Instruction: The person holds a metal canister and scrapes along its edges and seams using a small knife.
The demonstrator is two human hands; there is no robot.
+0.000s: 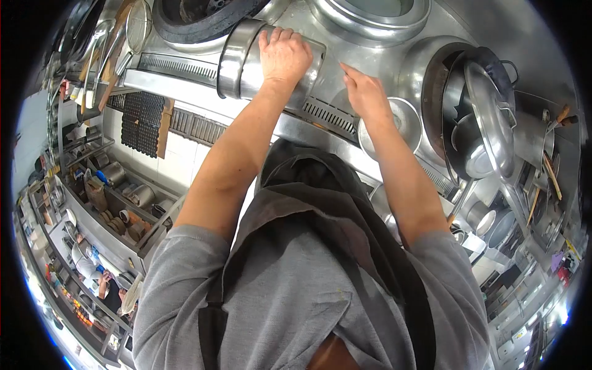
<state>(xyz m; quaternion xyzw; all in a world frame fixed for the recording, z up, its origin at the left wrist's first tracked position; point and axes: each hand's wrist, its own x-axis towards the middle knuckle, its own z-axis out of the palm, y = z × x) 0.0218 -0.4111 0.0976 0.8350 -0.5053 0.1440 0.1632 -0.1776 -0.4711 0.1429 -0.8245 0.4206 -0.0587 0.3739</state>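
Note:
A tall stainless steel pot (237,58) lies tipped on its side on the steel counter, its rim toward the left. My left hand (285,57) grips the pot from above, fingers curled over its wall. To the right of the pot, my right hand (365,91) hangs apart from it. One finger there is stretched toward the pot; the others are partly bent and nothing shows in them. Just below this hand sits a round metal bowl or lid (404,126), partly covered by my right forearm.
Large burner rings (206,28) and a steel basin (370,18) stand behind. At right are a big wok (438,92) and a leaning metal lid (487,117). A mesh strainer (137,26) is at upper left. Slotted drains (330,117) line the counter's front; shelves (123,203) are at left.

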